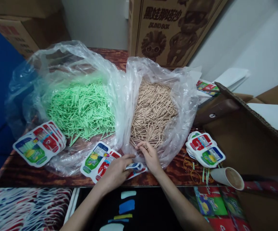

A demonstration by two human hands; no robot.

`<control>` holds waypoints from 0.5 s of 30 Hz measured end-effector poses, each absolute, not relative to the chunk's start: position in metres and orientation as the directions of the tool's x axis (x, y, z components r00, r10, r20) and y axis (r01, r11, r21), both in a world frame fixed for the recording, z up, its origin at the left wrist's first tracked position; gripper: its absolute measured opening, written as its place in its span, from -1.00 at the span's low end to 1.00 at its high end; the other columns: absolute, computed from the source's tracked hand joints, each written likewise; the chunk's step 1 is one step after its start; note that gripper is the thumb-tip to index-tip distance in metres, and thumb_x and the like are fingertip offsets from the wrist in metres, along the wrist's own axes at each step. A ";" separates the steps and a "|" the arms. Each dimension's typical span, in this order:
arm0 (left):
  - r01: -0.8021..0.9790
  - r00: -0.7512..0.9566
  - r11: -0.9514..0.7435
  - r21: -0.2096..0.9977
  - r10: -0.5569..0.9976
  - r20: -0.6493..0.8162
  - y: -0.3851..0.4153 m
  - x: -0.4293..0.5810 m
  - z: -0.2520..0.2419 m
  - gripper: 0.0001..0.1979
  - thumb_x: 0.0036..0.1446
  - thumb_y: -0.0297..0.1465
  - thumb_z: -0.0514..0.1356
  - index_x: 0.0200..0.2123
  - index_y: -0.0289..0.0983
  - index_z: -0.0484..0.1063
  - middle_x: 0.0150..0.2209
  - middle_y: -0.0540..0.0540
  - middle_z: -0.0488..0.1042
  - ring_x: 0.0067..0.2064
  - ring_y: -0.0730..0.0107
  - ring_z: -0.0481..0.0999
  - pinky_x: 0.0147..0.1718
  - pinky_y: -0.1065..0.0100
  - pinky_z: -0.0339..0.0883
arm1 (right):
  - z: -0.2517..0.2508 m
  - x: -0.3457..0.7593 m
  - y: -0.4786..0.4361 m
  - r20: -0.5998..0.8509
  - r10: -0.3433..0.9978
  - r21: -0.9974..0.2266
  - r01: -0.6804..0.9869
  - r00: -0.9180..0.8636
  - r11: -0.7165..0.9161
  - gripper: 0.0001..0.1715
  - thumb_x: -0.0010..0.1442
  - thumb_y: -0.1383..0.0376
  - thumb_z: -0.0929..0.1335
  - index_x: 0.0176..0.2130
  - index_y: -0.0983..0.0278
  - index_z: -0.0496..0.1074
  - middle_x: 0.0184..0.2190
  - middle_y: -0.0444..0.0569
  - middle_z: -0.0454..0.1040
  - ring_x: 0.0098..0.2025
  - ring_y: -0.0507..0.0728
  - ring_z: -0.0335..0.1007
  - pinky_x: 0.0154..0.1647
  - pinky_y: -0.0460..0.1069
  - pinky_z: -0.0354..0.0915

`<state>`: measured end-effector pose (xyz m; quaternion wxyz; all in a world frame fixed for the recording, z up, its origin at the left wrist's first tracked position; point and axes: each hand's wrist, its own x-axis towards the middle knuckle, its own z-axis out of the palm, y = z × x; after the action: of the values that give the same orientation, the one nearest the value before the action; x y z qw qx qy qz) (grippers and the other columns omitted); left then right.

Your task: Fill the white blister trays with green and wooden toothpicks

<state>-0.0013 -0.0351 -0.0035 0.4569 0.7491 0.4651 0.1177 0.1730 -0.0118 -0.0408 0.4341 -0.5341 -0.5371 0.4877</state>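
Observation:
My left hand is closed on a printed card pack at the table's front edge, its blue-and-white part raised between the fingers. Beside it lies another card pack with green and red bottle pictures. My right hand pinches a few short brown sticks, their ends showing at the fingertips. It is at the near edge of a clear plastic bag full of brown sticks. To the left, a second clear bag holds a heap of light green sticks.
Stacked card packs lie at left and right. Rubber bands, loose green sticks and a tipped paper cup are at the front right. An open cardboard box stands at right, a printed carton behind.

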 end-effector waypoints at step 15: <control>0.268 0.218 0.138 0.953 0.955 -0.199 -0.041 -0.020 0.007 -0.79 0.10 -0.32 0.21 -0.21 -0.23 0.55 -0.10 -0.09 0.57 -0.08 0.23 0.52 0.00 0.25 0.31 | -0.046 0.176 -0.011 0.073 0.985 -0.968 0.226 -0.159 0.108 -0.78 0.28 0.25 0.25 -0.30 0.23 0.46 -0.33 -0.04 0.50 -0.21 0.14 0.41 -0.13 0.01 0.27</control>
<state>-0.0199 -0.0412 0.0074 0.5315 0.5717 0.5351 0.3232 0.1764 -0.0109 -0.0462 0.4212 -0.4929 -0.6137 0.4505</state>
